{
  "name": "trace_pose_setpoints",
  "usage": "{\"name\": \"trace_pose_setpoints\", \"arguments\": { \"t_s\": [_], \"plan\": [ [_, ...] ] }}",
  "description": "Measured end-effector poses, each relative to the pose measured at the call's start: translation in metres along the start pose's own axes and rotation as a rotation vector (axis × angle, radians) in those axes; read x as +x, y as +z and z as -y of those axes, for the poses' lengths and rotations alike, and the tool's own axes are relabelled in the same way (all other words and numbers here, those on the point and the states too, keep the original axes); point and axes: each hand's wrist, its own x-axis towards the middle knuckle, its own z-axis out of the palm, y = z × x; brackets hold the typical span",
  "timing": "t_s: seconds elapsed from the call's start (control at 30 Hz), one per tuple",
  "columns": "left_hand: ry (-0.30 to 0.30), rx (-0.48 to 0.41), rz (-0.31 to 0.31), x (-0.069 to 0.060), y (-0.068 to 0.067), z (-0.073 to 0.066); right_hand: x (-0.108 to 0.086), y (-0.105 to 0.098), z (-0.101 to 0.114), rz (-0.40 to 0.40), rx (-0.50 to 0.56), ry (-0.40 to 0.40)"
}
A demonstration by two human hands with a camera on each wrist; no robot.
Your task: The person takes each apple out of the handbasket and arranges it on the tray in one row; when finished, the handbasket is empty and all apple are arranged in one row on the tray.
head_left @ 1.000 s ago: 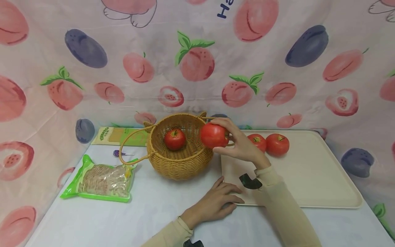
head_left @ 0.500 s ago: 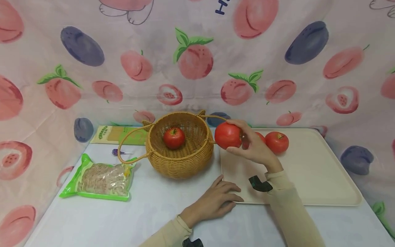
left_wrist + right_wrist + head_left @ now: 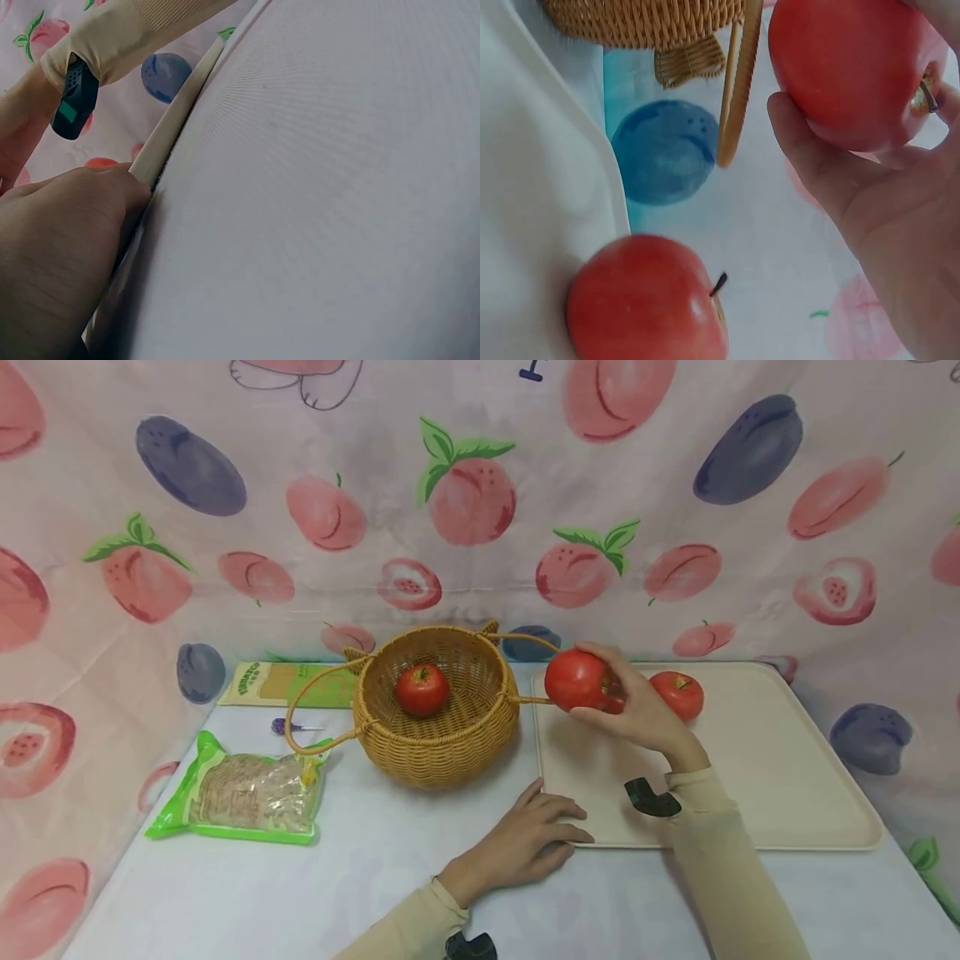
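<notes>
My right hand (image 3: 645, 714) holds a red apple (image 3: 576, 680) in the air over the left part of a beige tray (image 3: 780, 768), just right of the wicker basket (image 3: 435, 760). The right wrist view shows the thumb and fingers round this apple (image 3: 847, 67), its stem towards the palm. A second red apple (image 3: 424, 690) lies inside the basket. Another apple (image 3: 678, 695) sits at the tray's back, and a bit of red shows between my right fingers. My left hand (image 3: 517, 839) rests with loosely spread fingers on the tray's front left corner.
The basket's right handle (image 3: 528, 639) reaches over towards the tray, and its left handle (image 3: 300, 693) sticks out sideways. Left of it lie a bag of sliced bread (image 3: 251, 793), a purple lollipop (image 3: 281, 727) and a flat green-and-tan packet (image 3: 285, 685). A printed cloth hangs behind.
My right hand has carried the apple rightwards, from beside the basket's rim to above the tray. The left hand stays at the tray's corner. The head view has tipped slightly downward.
</notes>
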Motion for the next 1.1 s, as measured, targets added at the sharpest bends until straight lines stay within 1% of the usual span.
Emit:
{"name": "trace_pose_setpoints", "arguments": {
  "t_s": [0.17, 0.23, 0.37, 0.43, 0.6, 0.7, 0.8, 0.93, 1.1],
  "plan": [
    [-0.011, -0.018, 0.008, -0.001, -0.002, 0.000, -0.002, -0.007, -0.007, -0.012, -0.014, 0.003],
    [-0.020, -0.023, 0.015, -0.001, -0.002, 0.000, -0.002, -0.010, -0.017, -0.013, -0.029, 0.020],
    [-0.028, -0.022, 0.022, -0.002, -0.002, -0.001, -0.004, -0.016, -0.025, -0.021, -0.025, 0.055],
    [-0.021, -0.017, 0.017, -0.002, -0.002, -0.001, -0.005, -0.019, -0.026, -0.036, -0.018, 0.080],
    [-0.003, -0.008, 0.007, -0.002, -0.001, -0.001, -0.009, -0.027, -0.031, -0.094, 0.011, 0.082],
    [-0.003, 0.001, 0.005, -0.001, 0.000, -0.001, -0.011, -0.031, -0.034, -0.123, 0.022, 0.085],
    [-0.002, 0.009, 0.001, -0.001, 0.000, -0.001, -0.013, -0.036, -0.036, -0.138, 0.009, 0.109],
    [-0.009, -0.005, 0.003, -0.001, 0.000, -0.001, -0.015, -0.043, -0.041, -0.148, -0.012, 0.139],
    [-0.007, 0.010, 0.007, -0.001, -0.001, -0.001, -0.016, -0.048, -0.048, -0.173, -0.034, 0.173]
  ]
}}
